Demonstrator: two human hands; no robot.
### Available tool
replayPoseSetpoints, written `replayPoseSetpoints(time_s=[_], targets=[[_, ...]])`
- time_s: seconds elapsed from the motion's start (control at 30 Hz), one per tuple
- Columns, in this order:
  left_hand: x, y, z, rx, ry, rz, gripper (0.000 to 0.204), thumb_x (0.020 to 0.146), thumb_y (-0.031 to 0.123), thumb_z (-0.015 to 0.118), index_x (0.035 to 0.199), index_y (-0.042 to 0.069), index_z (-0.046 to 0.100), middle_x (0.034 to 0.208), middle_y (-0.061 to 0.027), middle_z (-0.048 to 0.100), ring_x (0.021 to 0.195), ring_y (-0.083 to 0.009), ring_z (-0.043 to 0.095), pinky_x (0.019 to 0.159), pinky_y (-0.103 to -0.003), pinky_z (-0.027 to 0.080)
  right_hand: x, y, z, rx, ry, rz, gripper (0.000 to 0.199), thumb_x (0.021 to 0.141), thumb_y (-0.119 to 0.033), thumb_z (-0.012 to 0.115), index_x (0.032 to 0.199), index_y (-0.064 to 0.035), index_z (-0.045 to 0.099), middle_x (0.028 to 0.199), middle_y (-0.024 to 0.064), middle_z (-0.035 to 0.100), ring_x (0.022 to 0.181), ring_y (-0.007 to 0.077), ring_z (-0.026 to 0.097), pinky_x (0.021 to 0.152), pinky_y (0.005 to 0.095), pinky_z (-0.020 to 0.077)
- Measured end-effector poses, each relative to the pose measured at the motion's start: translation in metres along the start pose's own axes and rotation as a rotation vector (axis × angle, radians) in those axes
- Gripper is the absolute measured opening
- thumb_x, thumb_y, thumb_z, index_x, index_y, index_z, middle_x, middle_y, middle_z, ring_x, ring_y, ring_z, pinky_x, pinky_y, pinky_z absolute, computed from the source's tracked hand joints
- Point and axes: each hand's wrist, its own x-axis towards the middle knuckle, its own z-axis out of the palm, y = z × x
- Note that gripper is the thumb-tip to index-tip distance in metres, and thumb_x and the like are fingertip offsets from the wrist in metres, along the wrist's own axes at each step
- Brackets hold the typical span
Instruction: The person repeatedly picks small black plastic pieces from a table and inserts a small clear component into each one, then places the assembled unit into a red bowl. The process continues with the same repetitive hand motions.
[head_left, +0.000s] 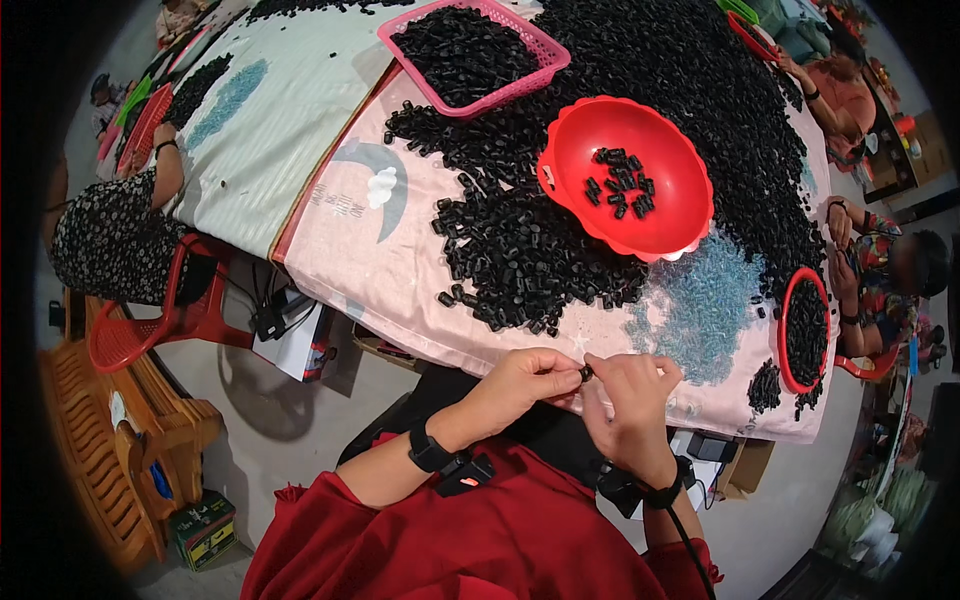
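Observation:
My left hand (528, 384) and my right hand (634, 398) meet at the near edge of the table, pinching one small black plastic piece (586, 373) between their fingertips. Both wrists wear black bands. Just beyond my hands lies a big heap of small black pieces (530, 255) on a pink cloth (375, 250). A red scalloped bowl (660, 215) stands on the heap and holds several black pieces (620, 184).
A pink basket (545, 48) full of black pieces sits at the back. A patch of small bluish pieces (700, 305) lies right of my hands. A red tray (805, 330) holds more black pieces. Other people sit at the left (110, 230) and right (880, 265). A red chair (150, 325) stands left.

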Motion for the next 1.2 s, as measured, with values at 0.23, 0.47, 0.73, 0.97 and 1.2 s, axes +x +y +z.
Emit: replayPoseSetpoints(time_s=[0.23, 0.47, 0.73, 0.97, 1.2], targets=[[-0.001, 0.005, 0.006, -0.037, 0.026, -0.068, 0.021, 0.106, 0.02, 0.071, 0.111, 0.0, 0.075, 0.101, -0.0036, 0.074, 0.089, -0.0097, 0.067, 0.084, -0.027, 0.055, -0.005, -0.001, 0.003, -0.165, -0.012, -0.053, 0.043, 0.082, -0.025, 0.085, 0.118, -0.0062, 0.072, 0.098, 0.0016, 0.064, 0.094, 0.0204, 0.062, 0.102, 0.0481, 0.0329], [0.001, 0.002, 0.007, -0.02, 0.042, -0.087, 0.018, 0.104, 0.019, 0.073, 0.109, 0.002, 0.076, 0.101, -0.0028, 0.074, 0.09, -0.0094, 0.067, 0.083, -0.026, 0.054, -0.009, -0.004, 0.006, -0.192, -0.01, -0.078, 0.043, 0.082, -0.027, 0.084, 0.118, -0.0068, 0.071, 0.097, 0.0014, 0.064, 0.091, 0.0196, 0.062, 0.104, 0.0488, 0.0313], [0.002, 0.002, 0.002, 0.064, 0.0, -0.102, 0.022, 0.106, 0.023, 0.071, 0.11, 0.002, 0.075, 0.101, -0.0024, 0.074, 0.09, -0.0091, 0.067, 0.081, -0.026, 0.056, -0.01, -0.005, 0.01, -0.262, 0.008, -0.088, 0.034, 0.08, -0.029, 0.084, 0.103, -0.0073, 0.071, 0.089, 0.0019, 0.06, 0.084, 0.0192, 0.061, 0.103, 0.0488, 0.0332], [-0.001, -0.008, -0.005, 0.012, -0.041, -0.199, 0.029, 0.11, 0.03, 0.066, 0.111, 0.002, 0.075, 0.102, -0.0024, 0.074, 0.088, -0.0091, 0.068, 0.08, -0.026, 0.057, -0.008, -0.004, 0.009, -0.254, -0.01, -0.136, 0.025, 0.08, -0.03, 0.083, 0.086, -0.0124, 0.066, 0.082, 0.0016, 0.054, 0.08, 0.0197, 0.058, 0.102, 0.0477, 0.0343], [0.002, -0.01, -0.008, 0.088, -0.102, -0.212, 0.026, 0.108, 0.028, 0.068, 0.105, 0.003, 0.076, 0.099, -0.0023, 0.073, 0.081, -0.0107, 0.068, 0.075, -0.025, 0.054, -0.017, -0.002, 0.011, -0.19, -0.058, -0.229, 0.021, 0.082, -0.027, 0.08, 0.084, -0.0131, 0.066, 0.081, 0.002, 0.054, 0.08, 0.021, 0.058, 0.099, 0.0479, 0.0355]])
